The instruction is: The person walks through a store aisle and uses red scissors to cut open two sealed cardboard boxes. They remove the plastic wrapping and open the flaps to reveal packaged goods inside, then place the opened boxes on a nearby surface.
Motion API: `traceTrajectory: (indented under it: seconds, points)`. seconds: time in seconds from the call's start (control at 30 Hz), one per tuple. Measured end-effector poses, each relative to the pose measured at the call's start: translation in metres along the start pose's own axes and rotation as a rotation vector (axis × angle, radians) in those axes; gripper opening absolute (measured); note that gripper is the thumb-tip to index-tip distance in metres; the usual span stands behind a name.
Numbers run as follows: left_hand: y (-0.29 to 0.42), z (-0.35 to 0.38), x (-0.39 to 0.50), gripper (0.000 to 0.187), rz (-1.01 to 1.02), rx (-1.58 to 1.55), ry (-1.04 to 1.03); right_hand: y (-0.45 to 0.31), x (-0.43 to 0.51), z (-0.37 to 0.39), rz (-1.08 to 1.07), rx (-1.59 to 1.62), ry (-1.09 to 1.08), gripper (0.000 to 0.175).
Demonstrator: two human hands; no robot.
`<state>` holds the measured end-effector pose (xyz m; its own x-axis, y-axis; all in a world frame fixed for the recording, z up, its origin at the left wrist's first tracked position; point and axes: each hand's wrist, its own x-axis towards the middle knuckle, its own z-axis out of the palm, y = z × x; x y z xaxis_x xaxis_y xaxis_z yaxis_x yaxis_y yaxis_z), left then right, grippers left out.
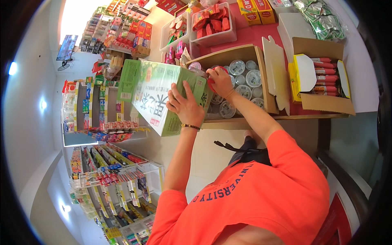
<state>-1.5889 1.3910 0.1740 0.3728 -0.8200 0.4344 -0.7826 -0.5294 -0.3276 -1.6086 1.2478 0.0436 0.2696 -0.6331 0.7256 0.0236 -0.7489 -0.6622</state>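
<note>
A green-and-white carton (pixel 153 92) in clear wrap lies tilted before me and extends past the table's front edge. My left hand (pixel 188 105) is spread over its corner and side, holding it steady. Red-handled scissors (pixel 210 85) are in my right hand (pixel 220 82), at the carton's right end; their blades are hidden. Just beyond and below that hand, an opened cardboard box (pixel 265 82) contains several clear plastic cups with lids (pixel 243 92).
Right of the box is a foam panel (pixel 277 73), then a yellow carton (pixel 295 78) of red-wrapped sticks (pixel 324 76). Plastic bins (pixel 214 39) of red packets (pixel 211 23) stand behind. Stocked shop shelves (pixel 101 104) line the left side. A red cloth (pixel 257 33) covers the table.
</note>
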Motion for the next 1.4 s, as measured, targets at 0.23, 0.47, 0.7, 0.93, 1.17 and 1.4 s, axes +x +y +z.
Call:
traceTrajectory:
  seconds: [0.23,0.47,0.7,0.93,1.17,1.4]
  points:
    - [-0.004,0.001,0.001,0.087,-0.001,0.027,-0.014,0.018,0.013,-0.014,-0.166,-0.033,-0.11,0.03]
    - [0.007,0.003,0.004,0.082,0.0,0.071,0.0,0.031,0.024,-0.04,-0.234,-0.19,-0.178,0.028]
    - [0.011,0.011,-0.012,0.081,0.063,0.091,-0.007,0.006,-0.012,-0.053,0.015,-0.146,-0.24,0.04]
    - [0.005,0.012,-0.02,0.078,0.129,0.129,0.007,0.015,-0.033,-0.042,0.087,-0.029,-0.293,0.037]
    - [-0.024,0.009,-0.017,0.086,0.087,0.018,0.076,0.023,-0.064,-0.05,0.174,-0.149,-0.411,0.034]
    - [-0.053,-0.005,-0.021,0.095,0.042,-0.061,-0.011,-0.017,-0.019,-0.072,0.253,0.148,-0.34,0.029]
